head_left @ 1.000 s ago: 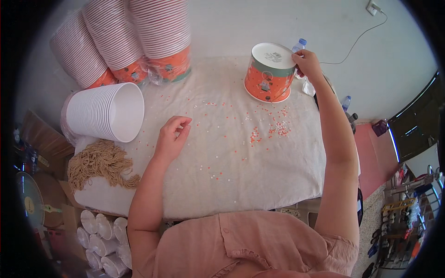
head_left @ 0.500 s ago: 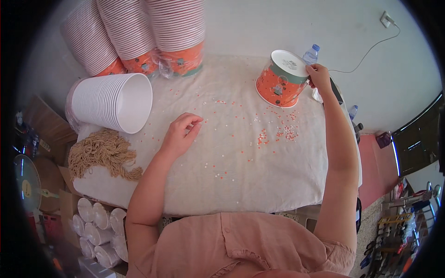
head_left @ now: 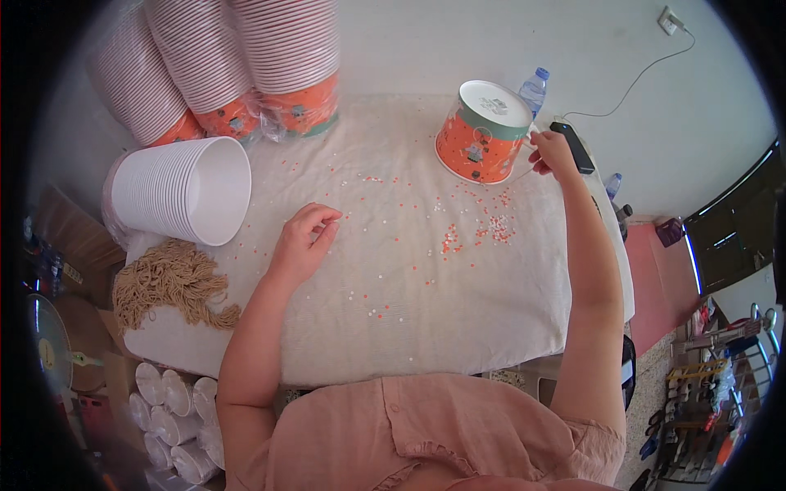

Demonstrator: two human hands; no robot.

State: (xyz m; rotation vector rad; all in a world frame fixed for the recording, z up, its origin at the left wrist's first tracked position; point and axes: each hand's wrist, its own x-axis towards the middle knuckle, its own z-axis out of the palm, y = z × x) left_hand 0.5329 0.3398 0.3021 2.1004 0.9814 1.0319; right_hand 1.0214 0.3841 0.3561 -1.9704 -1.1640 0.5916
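Well to the left of the upturned orange bucket (head_left: pixel 481 135), you have a heap of beige cords (head_left: pixel 172 286) that could tangle if its loose ends get dragged across the cloth (head_left: pixel 393 319). Just beyond the cords, the nested white buckets (head_left: pixel 176 192) lie on their side and could roll if bumped. Behind them, also left of the orange bucket, the plastic-wrapped stacks (head_left: pixel 286 57) rise tall, and those that lean could topple if knocked at the base. Your left hand (head_left: pixel 304 233) hangs loosely curled, left of the orange bucket and nearer to you, a gap showing between thumb and fingers and nothing visible in it; it gives the bucket no support, so a sideways pull could tip or slide it. The bucket itself stands rim down, with orange and white discs (head_left: pixel 495 229) strewn in front of it; a sweeping forearm could scatter them. Close behind its right side, the bottle (head_left: pixel 534 92) could fall if the bucket slips back. Your right hand (head_left: pixel 553 154) is just right of the bucket, fingers bent; whether they pinch something thin, you cannot tell from here. Right of the bucket, beyond that hand, the black device (head_left: pixel 575 147) could be knocked by your knuckles.
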